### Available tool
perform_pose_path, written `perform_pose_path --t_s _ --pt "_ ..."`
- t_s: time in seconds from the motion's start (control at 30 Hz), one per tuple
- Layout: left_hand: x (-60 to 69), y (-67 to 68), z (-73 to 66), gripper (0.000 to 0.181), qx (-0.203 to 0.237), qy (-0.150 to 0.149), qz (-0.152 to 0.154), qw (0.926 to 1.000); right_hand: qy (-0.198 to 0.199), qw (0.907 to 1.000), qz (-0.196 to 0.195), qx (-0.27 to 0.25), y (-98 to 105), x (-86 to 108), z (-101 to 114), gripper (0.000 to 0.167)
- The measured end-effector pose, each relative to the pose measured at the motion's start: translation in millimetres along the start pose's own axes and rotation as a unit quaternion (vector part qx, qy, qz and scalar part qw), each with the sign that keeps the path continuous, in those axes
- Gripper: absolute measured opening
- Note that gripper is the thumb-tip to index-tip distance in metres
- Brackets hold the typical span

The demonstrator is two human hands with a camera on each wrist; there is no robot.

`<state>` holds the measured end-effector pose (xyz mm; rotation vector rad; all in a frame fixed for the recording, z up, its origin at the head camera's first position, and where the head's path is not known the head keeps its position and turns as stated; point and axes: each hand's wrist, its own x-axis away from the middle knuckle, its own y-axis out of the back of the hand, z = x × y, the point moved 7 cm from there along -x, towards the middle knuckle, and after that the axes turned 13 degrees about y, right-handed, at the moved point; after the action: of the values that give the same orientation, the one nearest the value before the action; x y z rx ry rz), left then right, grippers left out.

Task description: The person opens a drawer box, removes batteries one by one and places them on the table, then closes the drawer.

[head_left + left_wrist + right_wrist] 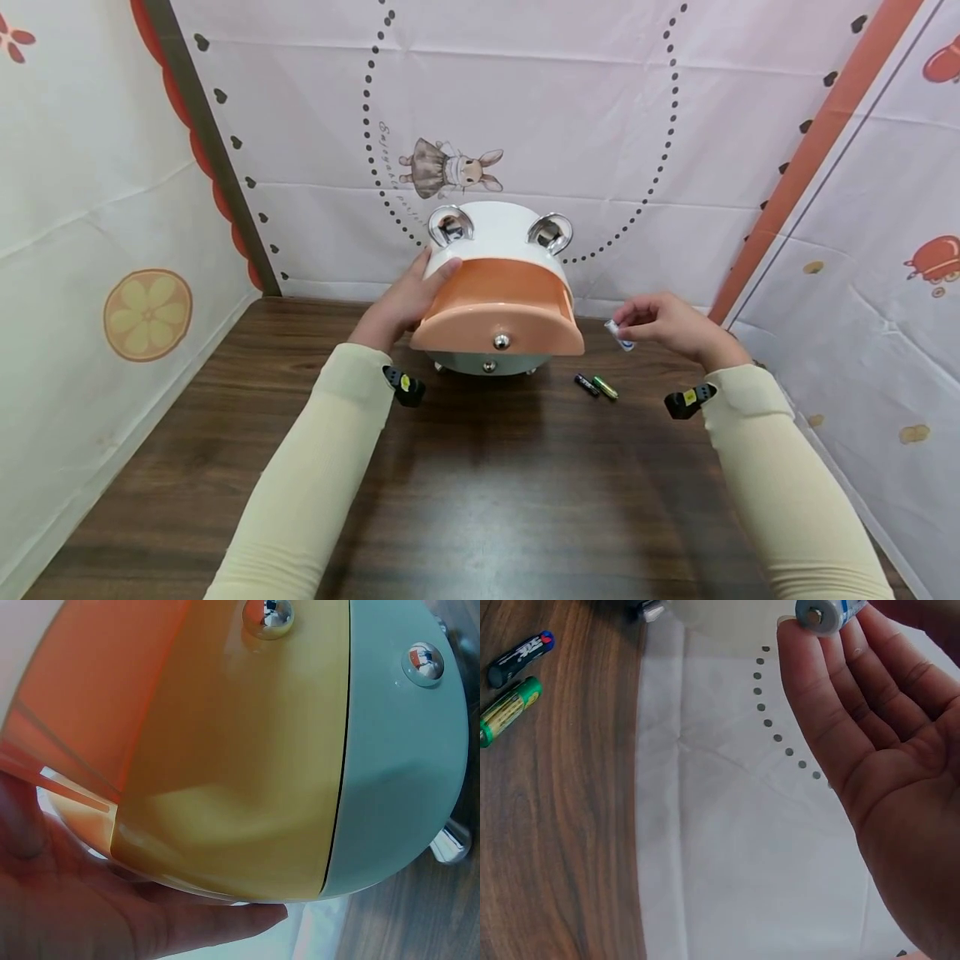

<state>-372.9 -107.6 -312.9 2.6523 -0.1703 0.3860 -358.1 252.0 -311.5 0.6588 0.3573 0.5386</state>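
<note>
A small drawer box [501,223] with a white top and two silver ring ears stands against the back wall. Its orange upper drawer [480,327] is pulled out, while the green lower drawer [397,757] sits closed; each has a round silver knob. My left hand [405,302] holds the box's left side, thumb at the front rim and fingers along the outer wall. To the right of the box, my right hand [667,327] pinches a white and blue battery [832,613] above the table. Below it lie a dark battery [587,384] and a green battery [604,387].
The dark wooden table [465,492] meets a printed cloth wall [315,217] behind the box. Similar cloth walls rise on the left and right sides. Short silver feet [450,841] support the box.
</note>
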Motion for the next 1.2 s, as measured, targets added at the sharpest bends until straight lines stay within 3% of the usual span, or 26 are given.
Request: perform_pose_path --t_s 0.4,1.2 --pt "-0.9 2.0 -3.1 0.104 -0.007 -0.002 0.002 1.0000 -0.053 0.9985 0.003 0.006 -1.9 6.3 -22.3 0.029" --pt "-1.7 0.5 -1.5 0.105 -0.013 0.003 -0.001 0.9999 -0.077 0.9969 0.017 -0.002 -16.8 23.2 -63.2 0.025"
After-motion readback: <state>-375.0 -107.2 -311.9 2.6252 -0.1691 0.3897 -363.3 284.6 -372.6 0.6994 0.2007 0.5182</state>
